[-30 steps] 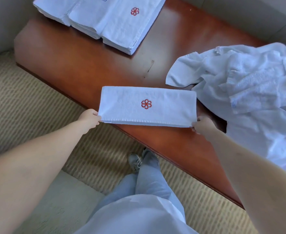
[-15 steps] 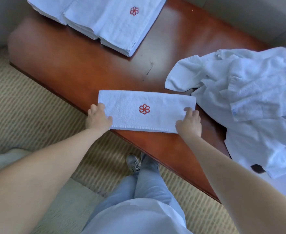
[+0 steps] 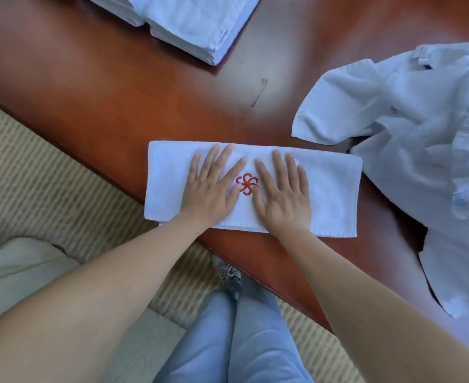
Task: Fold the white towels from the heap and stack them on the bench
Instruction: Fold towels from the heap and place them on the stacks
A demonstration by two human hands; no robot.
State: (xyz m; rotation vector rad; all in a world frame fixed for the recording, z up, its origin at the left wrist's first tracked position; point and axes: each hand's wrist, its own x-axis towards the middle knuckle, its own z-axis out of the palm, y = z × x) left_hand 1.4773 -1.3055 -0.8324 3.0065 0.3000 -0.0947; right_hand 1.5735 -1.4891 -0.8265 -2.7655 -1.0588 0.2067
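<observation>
A folded white towel [image 3: 335, 189] with a red flower emblem lies flat at the near edge of the reddish-brown wooden bench [image 3: 103, 100]. My left hand [image 3: 214, 186] presses flat on its left half, fingers straight and spread. My right hand [image 3: 281, 192] presses flat on its right half, just right of the emblem. A heap of crumpled white towels [image 3: 421, 139] covers the bench's right side. The stack of folded towels [image 3: 189, 20] sits at the far edge, cut off by the frame's top.
Beige woven carpet [image 3: 48, 175] lies left of and below the bench. My legs in light blue trousers and a shoe [image 3: 227, 275] stand by the near edge. A pale cushion or fabric [image 3: 15, 266] sits at the lower left.
Both hands let go of the towel's ends and slid inward to its middle, now pressing flat beside the emblem. The view has moved closer to the bench.
</observation>
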